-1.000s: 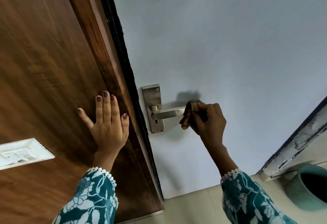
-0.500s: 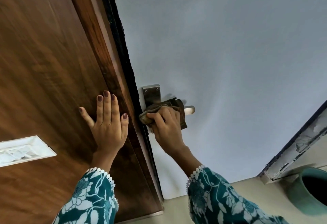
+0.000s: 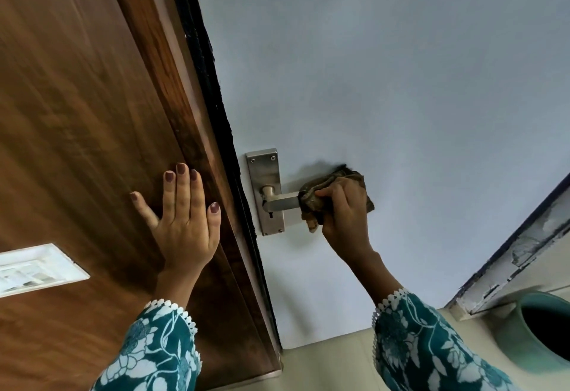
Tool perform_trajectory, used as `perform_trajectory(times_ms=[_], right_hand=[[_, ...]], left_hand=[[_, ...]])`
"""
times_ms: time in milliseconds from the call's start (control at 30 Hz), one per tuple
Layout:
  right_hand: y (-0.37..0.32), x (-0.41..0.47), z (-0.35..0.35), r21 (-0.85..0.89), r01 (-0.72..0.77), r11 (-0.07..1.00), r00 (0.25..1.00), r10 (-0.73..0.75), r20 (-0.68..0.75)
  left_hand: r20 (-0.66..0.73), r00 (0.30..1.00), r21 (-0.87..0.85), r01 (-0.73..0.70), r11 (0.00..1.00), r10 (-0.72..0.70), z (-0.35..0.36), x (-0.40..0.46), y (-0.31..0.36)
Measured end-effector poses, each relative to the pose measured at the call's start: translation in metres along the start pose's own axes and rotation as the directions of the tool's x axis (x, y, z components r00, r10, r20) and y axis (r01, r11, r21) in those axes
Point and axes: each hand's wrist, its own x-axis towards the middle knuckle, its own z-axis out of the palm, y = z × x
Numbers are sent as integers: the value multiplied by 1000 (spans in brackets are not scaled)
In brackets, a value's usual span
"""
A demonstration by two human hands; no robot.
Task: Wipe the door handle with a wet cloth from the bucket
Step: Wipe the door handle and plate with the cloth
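Presently, I log: my right hand closed around a brown cloth, bunched over the outer end of the door handle, a steel lever on its plate on the pale blue door. My left hand lies open, flat on the wooden panel. A teal bucket stands on the floor, lower right.
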Motion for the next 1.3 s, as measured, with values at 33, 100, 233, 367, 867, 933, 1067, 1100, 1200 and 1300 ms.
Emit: perform_trajectory(times_ms=[33,100,233,367,867,933,1067,1100,1200,1300], right_hand=[[1,0,1,6,-1,1000,1000,1,-1],[5,-2,3,63,-23,998,1000,22,18],[15,-6,-7,225,-247,942,969,246,34],[29,-8,-36,135,-386,913,917,395,-52],[-58,-15,46,-181,268,946,949,-226,219],[-44,-14,44,-196,298,934,939,-250,238],[-23,-5,30,-186,368,911,906,-306,293],[-20,-3,28,-179,383,907,895,-316,314],[-16,0,24,-164,428,889,865,-350,360],[-9,5,21,-110,451,886,862,-400,310]], left_hand=[[-3,1000,3,-1,1000,1,0,0,0],[5,1000,2,1,1000,-1,-1,1,1],[20,1000,-18,4,1000,-4,-5,4,2],[26,999,-33,28,999,-27,-6,4,3],[37,999,-13,1,1000,0,-6,-1,-2],[36,999,-7,2,1000,-2,-5,-1,-3],[22,1000,3,-5,1000,5,-3,-2,-3],[22,1000,-1,-2,1000,2,-3,-2,-3],[14,1000,-9,-9,1000,9,-4,-2,-4],[22,1000,4,-16,1000,16,-3,-2,-5]])
